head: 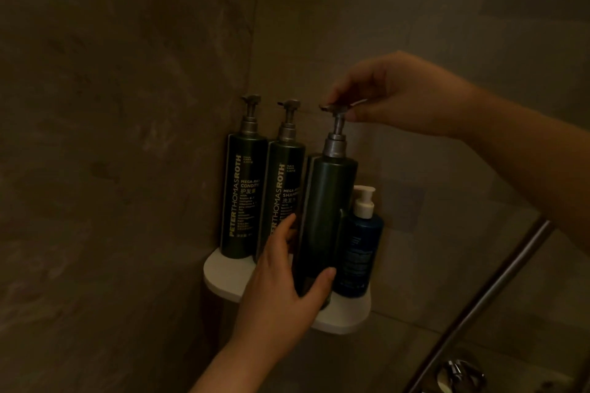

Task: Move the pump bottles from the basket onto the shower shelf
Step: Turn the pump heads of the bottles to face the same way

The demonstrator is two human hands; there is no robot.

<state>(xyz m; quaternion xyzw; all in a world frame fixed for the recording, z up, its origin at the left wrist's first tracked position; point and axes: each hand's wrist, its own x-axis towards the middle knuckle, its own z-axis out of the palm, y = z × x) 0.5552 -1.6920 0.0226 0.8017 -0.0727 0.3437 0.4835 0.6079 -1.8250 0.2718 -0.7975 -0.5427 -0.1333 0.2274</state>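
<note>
Item: third dark green pump bottle (325, 220), standing on white corner shower shelf (223, 274), label turned away. Left hand (281, 284) grip cupped around its lower body; right hand (392, 96) grip pinching pump head (335, 107). Step: seating and aligning. Next: likely rotate label forward, release. Basket unseen.
</note>
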